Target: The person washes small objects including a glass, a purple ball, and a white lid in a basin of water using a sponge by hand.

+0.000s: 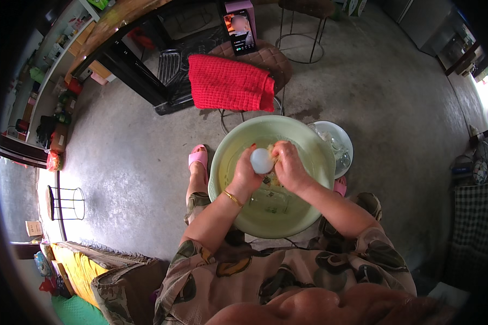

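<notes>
Over a large pale green plastic basin (pixel 325 211) of water, my left hand (pixel 245 172) grips a small whitish round object (pixel 262 161), perhaps a cup or lid. My right hand (pixel 288 164) is closed on a pale yellowish cloth or scrubber (pixel 272 152) at the object's right side. Below my hands, a clear glass-like rectangular item (pixel 270 202) lies in the water, with small dark and orange bits near it. Right of the basin, partly behind its rim, a smaller white basin (pixel 351 146) holds several clear glass items (pixel 340 156).
Beyond the basin, a red towel (pixel 229 83) hangs over a brown quilted stool (pixel 282 67), where a phone (pixel 239 32) stands upright. A black metal stand (pixel 162 101) is at upper left, another stool (pixel 307 8) behind. My feet in pink slippers (pixel 199 156) flank the basin.
</notes>
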